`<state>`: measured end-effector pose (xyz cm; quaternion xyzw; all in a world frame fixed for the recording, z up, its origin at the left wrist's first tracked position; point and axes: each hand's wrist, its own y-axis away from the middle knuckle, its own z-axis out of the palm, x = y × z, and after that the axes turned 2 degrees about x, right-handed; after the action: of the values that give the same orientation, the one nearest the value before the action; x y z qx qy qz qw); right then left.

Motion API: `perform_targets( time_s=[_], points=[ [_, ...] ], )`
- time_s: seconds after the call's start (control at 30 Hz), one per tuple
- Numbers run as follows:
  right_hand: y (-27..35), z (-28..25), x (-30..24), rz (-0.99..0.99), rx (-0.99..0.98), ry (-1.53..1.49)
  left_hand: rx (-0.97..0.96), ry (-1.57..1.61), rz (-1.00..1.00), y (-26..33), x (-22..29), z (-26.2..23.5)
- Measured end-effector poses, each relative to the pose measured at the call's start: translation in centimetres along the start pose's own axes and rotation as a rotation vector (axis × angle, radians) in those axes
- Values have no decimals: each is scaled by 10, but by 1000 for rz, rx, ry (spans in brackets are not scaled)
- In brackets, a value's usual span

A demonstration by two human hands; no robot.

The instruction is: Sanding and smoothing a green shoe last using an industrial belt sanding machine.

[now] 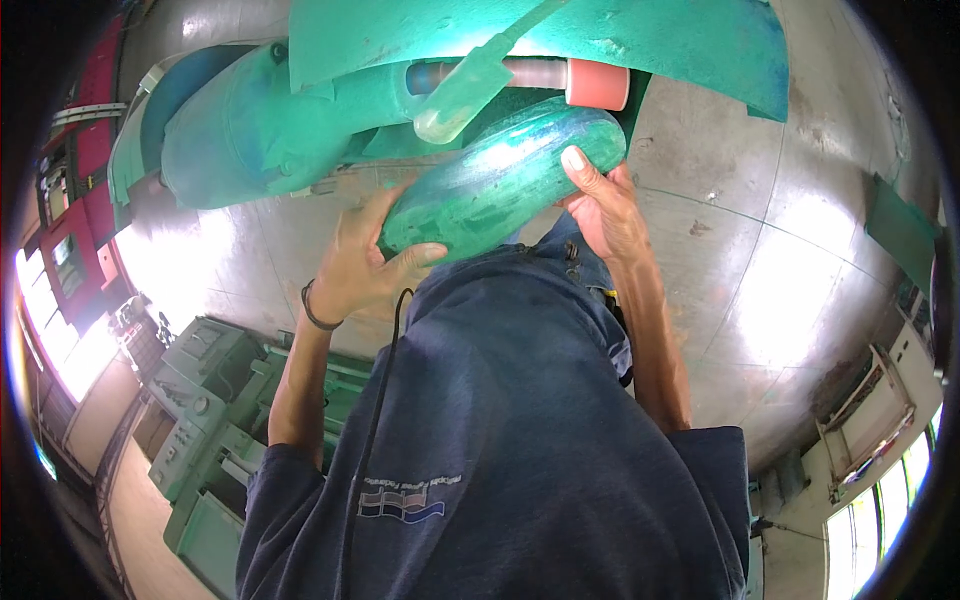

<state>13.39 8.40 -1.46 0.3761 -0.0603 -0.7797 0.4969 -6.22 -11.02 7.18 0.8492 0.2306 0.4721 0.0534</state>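
Note:
Both my hands hold a long, rounded, glossy green piece (500,180), tilted with its right end higher. My left hand (365,255) grips its lower left end, thumb on the near face. My right hand (605,210) is wrapped round the right end with the thumb on top; its other fingers are mostly hidden behind. Just beyond that end is a pink-red cylinder (598,84) on a pale metal shaft (535,72) of a green machine (250,130). Whether piece and cylinder touch, I cannot tell. A translucent rounded fixture (465,92) on a thin stem hangs over the shaft.
A broad green cover (650,40) overhangs the shaft. Behind me on the left stands another green machine (205,410) with knobs. A grey floor (720,230) with seams spreads around. A black cord (365,440) runs down my dark shirt.

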Motion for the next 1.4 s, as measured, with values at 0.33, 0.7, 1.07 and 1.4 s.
perform_targets(
  time_s=[0.33,0.7,1.07,1.4],
  points=[
    [5,6,-22,43,-43,209,54,125,-37,19,-7,29],
    [-1,-3,-31,146,-25,405,120,226,-76,31,-16,64],
    [-13,-10,-51,238,-85,570,54,318,-147,19,-21,95],
    [9,12,-63,15,-114,1005,-31,419,-34,-3,-30,121]
  ],
)
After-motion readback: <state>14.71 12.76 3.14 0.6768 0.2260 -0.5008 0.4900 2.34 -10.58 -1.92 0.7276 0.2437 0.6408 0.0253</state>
